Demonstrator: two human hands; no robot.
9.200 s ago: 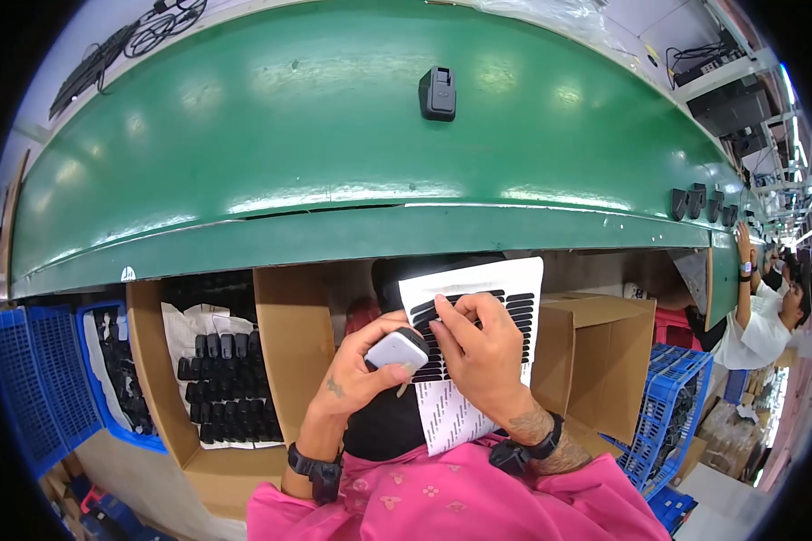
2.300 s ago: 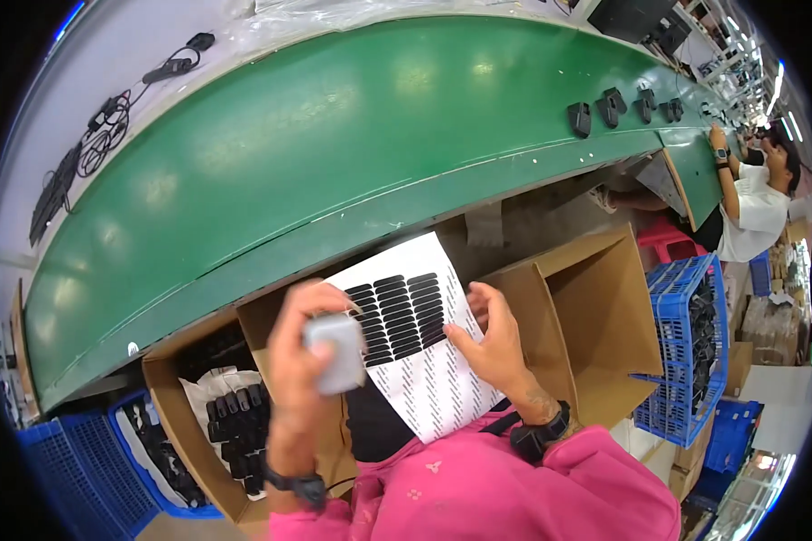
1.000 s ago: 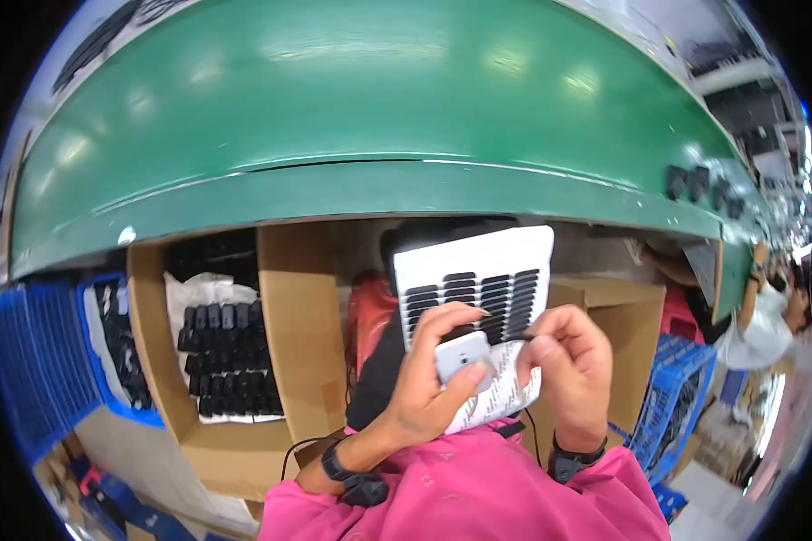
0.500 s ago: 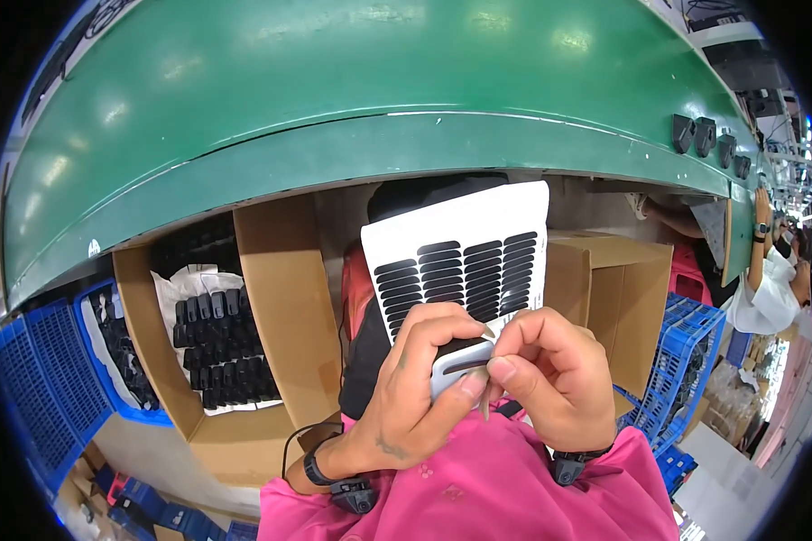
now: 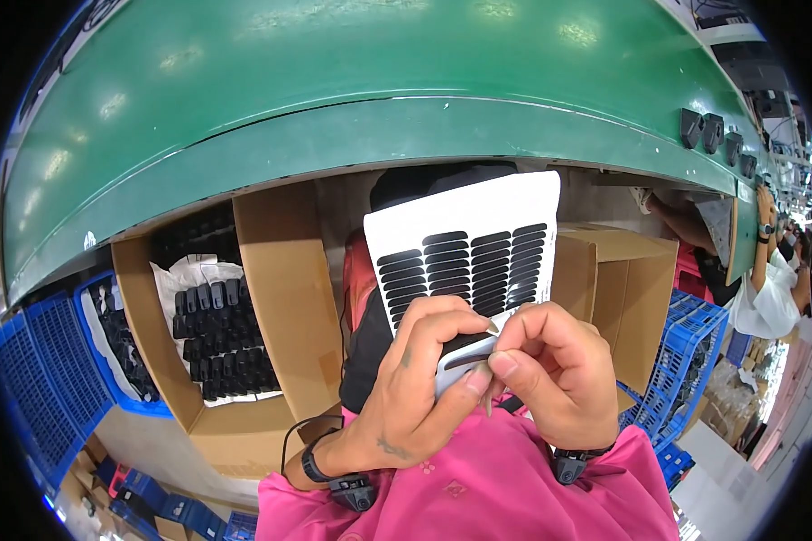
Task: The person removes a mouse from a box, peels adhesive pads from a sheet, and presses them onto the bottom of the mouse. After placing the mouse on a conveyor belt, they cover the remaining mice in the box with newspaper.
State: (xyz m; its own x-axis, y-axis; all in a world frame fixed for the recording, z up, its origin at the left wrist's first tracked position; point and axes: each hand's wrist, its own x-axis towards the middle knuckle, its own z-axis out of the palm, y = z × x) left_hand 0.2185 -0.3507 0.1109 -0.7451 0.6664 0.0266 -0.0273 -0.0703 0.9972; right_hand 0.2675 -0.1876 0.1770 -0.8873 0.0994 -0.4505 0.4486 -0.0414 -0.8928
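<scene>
Grey device (image 5: 460, 361) sits gripped in left hand (image 5: 415, 388), right hand (image 5: 555, 374) pinching its edge.

One head-worn fisheye view looks steeply down from close above my hands (image 5: 478, 379) at lower centre; the green conveyor (image 5: 334, 99) curves across the upper frame.

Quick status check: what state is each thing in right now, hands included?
Left hand: closed around a small grey device.
Right hand: fingertips pinched at the device's top edge.
Device: held, mostly covered by both hands.
Sticker sheet: upright behind the hands, rows of black stickers, lowest part bare.
Left box: open, filled with black parts.
Right box: open, contents hidden.
Conveyor belt: black parts on its far right.
</scene>
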